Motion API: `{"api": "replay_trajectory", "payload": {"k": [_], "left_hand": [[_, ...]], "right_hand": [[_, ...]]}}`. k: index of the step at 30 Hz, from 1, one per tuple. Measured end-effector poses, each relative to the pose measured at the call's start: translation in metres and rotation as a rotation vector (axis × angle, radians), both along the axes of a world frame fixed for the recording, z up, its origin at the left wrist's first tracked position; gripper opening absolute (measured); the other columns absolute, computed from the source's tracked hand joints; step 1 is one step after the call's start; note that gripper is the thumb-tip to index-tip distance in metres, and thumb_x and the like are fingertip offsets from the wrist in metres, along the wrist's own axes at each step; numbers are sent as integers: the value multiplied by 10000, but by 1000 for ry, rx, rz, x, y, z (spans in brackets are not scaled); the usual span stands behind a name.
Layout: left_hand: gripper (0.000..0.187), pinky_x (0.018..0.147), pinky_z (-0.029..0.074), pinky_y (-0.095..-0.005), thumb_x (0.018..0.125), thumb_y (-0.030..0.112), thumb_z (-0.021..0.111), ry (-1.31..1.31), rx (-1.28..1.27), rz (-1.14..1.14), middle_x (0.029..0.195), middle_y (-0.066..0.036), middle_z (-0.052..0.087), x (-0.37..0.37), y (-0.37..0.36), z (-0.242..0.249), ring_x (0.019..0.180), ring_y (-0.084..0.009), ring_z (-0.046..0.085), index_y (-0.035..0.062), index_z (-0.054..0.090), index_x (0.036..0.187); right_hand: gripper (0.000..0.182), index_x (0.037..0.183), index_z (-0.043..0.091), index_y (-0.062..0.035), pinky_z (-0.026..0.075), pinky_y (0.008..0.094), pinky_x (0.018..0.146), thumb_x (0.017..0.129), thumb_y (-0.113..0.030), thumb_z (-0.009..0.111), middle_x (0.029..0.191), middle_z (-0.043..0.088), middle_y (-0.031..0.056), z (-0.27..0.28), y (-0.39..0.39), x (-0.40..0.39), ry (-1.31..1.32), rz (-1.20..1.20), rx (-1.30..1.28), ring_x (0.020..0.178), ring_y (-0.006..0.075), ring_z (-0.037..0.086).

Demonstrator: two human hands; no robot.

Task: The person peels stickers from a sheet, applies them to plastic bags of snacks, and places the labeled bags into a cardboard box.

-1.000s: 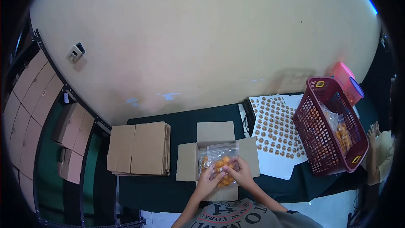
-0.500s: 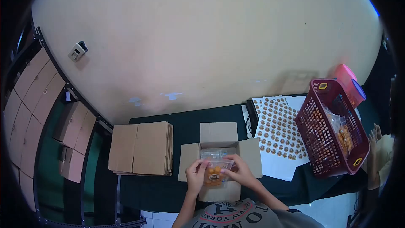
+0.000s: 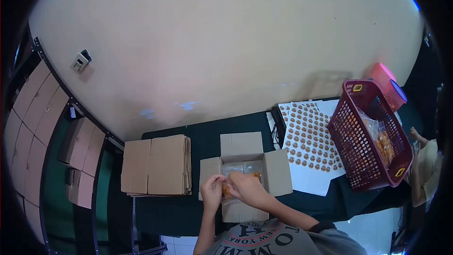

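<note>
An open cardboard box [image 3: 277, 172] stands in front of me with its flaps folded outward. Clear plastic bags [image 3: 234, 167] lie inside, and orange round snacks show at the right side of the box. Over the near part of the box, my left hand [image 3: 211, 190] pinches the left top edge of a clear snack bag [image 3: 227, 191]. My right hand [image 3: 246, 189] reaches across the same bag, its fingers closed at the top edge close to the left fingers. Most of this bag is hidden behind the right hand.
Flattened cardboard boxes [image 3: 158, 165] are stacked at left. Sheets of round stickers [image 3: 309, 137] lie at right beside a maroon basket [image 3: 361, 146] holding snack bags. Pink tubs [image 3: 389, 85] stand behind it. A shelf of boxes [image 3: 33, 113] is far left. Another person's arm [image 3: 417, 179] shows far right.
My right hand has moved left across the bag toward my left hand, covering the bag's round label. My left hand has shifted slightly left. The view has tilted a little.
</note>
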State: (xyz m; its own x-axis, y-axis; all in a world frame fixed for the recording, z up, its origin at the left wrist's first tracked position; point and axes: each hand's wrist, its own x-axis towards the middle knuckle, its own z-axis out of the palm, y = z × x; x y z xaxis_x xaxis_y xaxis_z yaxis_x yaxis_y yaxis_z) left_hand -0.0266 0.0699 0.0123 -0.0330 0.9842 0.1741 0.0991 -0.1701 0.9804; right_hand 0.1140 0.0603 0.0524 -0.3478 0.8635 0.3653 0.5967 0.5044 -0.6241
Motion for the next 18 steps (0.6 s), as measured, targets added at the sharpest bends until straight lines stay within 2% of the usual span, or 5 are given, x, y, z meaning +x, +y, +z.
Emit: {"api": "replay_trajectory", "payload": {"k": [5,6,14,17,18], "left_hand": [[217,630,411,-209,849,171,541,-52,137,185,722,-35,567,-12,13,-2,684,-84,514,-27,563,763],[193,582,369,-189,870,155,512,-56,159,201,709,1,512,-15,14,1,645,-57,449,3,536,753],[225,630,387,-204,865,189,524,-98,124,304,712,-11,533,-16,14,6,681,-71,477,-11,545,766],[221,627,368,-197,890,185,477,-61,127,249,723,-2,503,-12,14,8,682,-61,446,14,520,757],[210,644,372,-200,890,180,476,-121,117,182,734,-4,507,-12,16,7,698,-62,451,12,522,772]], "right_hand": [[153,788,442,-10,433,408,591,738,-119,537,722,494,162,13,-2,-9,-17,31,-23,677,342,541],[162,804,432,-10,434,410,590,738,-115,536,727,491,167,13,-3,-11,-7,49,-61,686,347,541],[181,828,410,-4,437,429,583,754,-117,531,728,513,183,7,-9,-11,13,81,-170,660,377,534],[170,793,427,-9,436,374,553,785,-143,532,663,512,149,-6,-10,-3,97,89,-213,612,311,549],[173,774,437,-10,424,332,542,798,-153,533,642,502,123,-10,-9,2,212,145,-314,591,250,539]]}}
